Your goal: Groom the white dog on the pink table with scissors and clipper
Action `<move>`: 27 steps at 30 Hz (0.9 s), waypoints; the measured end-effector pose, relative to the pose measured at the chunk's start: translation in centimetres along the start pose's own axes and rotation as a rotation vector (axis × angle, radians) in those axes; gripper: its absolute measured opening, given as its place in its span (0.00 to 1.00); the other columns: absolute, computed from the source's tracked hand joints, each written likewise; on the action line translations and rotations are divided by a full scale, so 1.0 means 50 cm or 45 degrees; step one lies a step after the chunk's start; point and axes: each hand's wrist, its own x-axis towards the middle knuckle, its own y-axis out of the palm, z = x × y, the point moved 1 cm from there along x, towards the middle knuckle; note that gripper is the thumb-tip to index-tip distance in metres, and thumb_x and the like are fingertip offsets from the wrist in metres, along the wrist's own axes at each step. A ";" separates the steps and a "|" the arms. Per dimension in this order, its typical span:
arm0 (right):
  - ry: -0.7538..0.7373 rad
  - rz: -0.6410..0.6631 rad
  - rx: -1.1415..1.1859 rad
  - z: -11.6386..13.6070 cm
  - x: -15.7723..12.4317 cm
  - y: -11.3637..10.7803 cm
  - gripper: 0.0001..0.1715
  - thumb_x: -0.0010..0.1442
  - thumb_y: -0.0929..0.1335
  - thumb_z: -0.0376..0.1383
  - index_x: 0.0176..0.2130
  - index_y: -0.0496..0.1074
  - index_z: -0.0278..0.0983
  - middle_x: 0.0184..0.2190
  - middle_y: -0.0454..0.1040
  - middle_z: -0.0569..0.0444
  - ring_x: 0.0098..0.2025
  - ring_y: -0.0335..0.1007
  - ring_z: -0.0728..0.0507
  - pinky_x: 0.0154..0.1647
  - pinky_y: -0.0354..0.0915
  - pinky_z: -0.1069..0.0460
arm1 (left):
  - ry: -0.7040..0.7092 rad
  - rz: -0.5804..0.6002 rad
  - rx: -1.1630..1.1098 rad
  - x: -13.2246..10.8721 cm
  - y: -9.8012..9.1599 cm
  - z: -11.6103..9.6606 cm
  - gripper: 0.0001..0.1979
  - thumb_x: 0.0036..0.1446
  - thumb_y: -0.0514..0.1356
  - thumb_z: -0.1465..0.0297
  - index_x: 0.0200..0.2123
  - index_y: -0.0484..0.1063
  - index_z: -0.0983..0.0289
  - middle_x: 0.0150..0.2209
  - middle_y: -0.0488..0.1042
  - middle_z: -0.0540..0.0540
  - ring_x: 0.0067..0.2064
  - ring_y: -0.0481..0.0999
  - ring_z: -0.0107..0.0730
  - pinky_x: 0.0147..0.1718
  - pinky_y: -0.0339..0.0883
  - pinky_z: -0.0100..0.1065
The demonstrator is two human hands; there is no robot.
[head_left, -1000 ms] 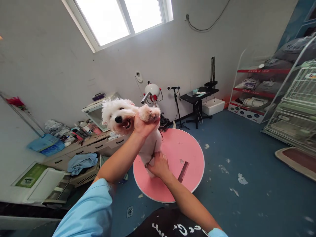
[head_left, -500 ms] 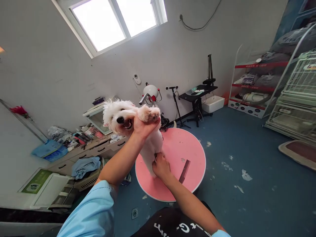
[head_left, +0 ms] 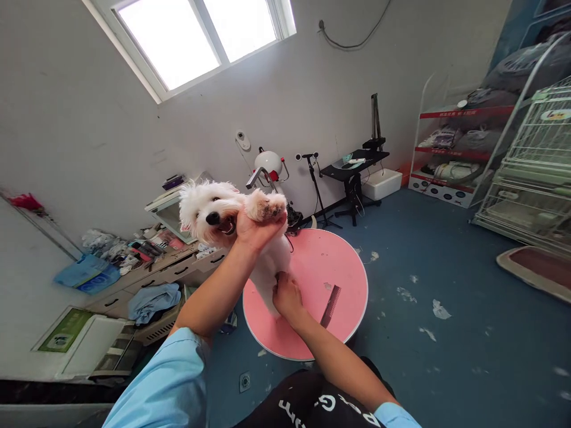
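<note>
A white dog (head_left: 265, 270) is held upright on its hind legs on the round pink grooming table (head_left: 312, 249), its mouth open. My left hand (head_left: 256, 230) is closed around its raised front legs, just below the paws (head_left: 266, 206). Low on the dog's belly, my right hand (head_left: 286, 297) is closed, fingers curled against the fur. A small dark thing shows at its fingertips, too hidden to name. To the right of that hand a dark comb (head_left: 330, 306) lies on the table.
Behind the table stand a white-and-red machine (head_left: 268, 163), a black tripod stand (head_left: 317, 184) and a black table (head_left: 354, 169). Drawers with clutter (head_left: 147, 267) line the left wall. At right are a shelf rack (head_left: 450, 151) and wire cages (head_left: 530, 172). Tufts of white hair (head_left: 441, 309) lie on the floor.
The whole view has shifted slightly. My left hand keeps the dog's front legs raised, and my right hand stays at its belly with little visible movement.
</note>
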 end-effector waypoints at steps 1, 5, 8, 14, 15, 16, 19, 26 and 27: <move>0.026 0.012 0.016 -0.001 -0.001 0.002 0.22 0.60 0.61 0.30 0.54 0.62 0.32 0.49 0.72 0.37 0.45 0.72 0.35 0.42 0.65 0.45 | -0.001 -0.001 0.001 0.000 0.000 0.000 0.15 0.64 0.53 0.64 0.27 0.73 0.62 0.29 0.76 0.55 0.37 0.78 0.37 0.38 0.74 0.38; -0.100 -0.023 -0.018 0.001 -0.004 0.004 0.26 0.57 0.68 0.38 0.53 0.63 0.32 0.51 0.70 0.36 0.49 0.69 0.32 0.46 0.65 0.42 | 0.014 0.001 0.014 0.001 -0.001 0.001 0.16 0.64 0.53 0.64 0.27 0.73 0.61 0.30 0.76 0.55 0.38 0.78 0.37 0.38 0.75 0.38; -0.033 0.040 -0.032 0.000 -0.003 0.003 0.23 0.60 0.64 0.33 0.55 0.62 0.31 0.48 0.71 0.37 0.46 0.72 0.34 0.43 0.65 0.43 | 0.022 -0.015 0.023 0.001 -0.005 -0.001 0.17 0.65 0.51 0.64 0.28 0.73 0.61 0.30 0.76 0.55 0.39 0.78 0.37 0.38 0.74 0.38; -0.102 0.014 0.033 -0.004 0.005 0.003 0.27 0.58 0.66 0.38 0.55 0.61 0.33 0.51 0.70 0.37 0.48 0.72 0.32 0.42 0.65 0.44 | -0.018 0.036 -0.006 -0.002 -0.009 -0.006 0.18 0.66 0.49 0.63 0.29 0.74 0.62 0.32 0.77 0.55 0.38 0.78 0.38 0.38 0.74 0.40; -0.099 0.017 0.039 -0.006 0.008 0.004 0.25 0.59 0.65 0.37 0.55 0.61 0.33 0.51 0.71 0.37 0.48 0.72 0.33 0.42 0.65 0.44 | -0.024 0.038 -0.008 -0.002 -0.009 -0.006 0.19 0.67 0.48 0.63 0.28 0.73 0.62 0.32 0.77 0.55 0.38 0.78 0.38 0.38 0.74 0.40; -0.069 0.038 0.045 -0.009 0.011 0.005 0.24 0.60 0.64 0.35 0.55 0.61 0.33 0.49 0.72 0.38 0.47 0.73 0.34 0.42 0.65 0.44 | -0.029 0.030 -0.007 -0.003 -0.009 -0.007 0.20 0.67 0.47 0.63 0.28 0.73 0.61 0.32 0.77 0.55 0.38 0.78 0.38 0.38 0.74 0.40; -0.018 0.083 0.078 -0.022 0.020 0.007 0.28 0.60 0.63 0.34 0.59 0.57 0.32 0.47 0.74 0.39 0.45 0.74 0.35 0.41 0.65 0.46 | -0.023 -0.016 0.012 -0.003 -0.011 -0.007 0.21 0.68 0.46 0.63 0.28 0.73 0.61 0.32 0.78 0.54 0.38 0.78 0.37 0.39 0.73 0.41; -0.006 0.095 0.077 -0.063 0.041 0.003 0.24 0.61 0.62 0.34 0.56 0.59 0.33 0.44 0.76 0.41 0.44 0.75 0.36 0.40 0.64 0.47 | 0.008 -0.023 0.033 -0.006 -0.023 -0.012 0.24 0.69 0.44 0.62 0.28 0.74 0.61 0.32 0.78 0.54 0.37 0.78 0.38 0.39 0.72 0.42; -0.011 0.107 0.081 -0.069 0.042 0.005 0.25 0.60 0.63 0.35 0.56 0.59 0.33 0.45 0.76 0.41 0.45 0.75 0.36 0.40 0.64 0.47 | 0.011 -0.027 0.040 -0.008 -0.024 -0.013 0.24 0.69 0.44 0.62 0.28 0.74 0.61 0.32 0.78 0.54 0.37 0.78 0.37 0.39 0.72 0.42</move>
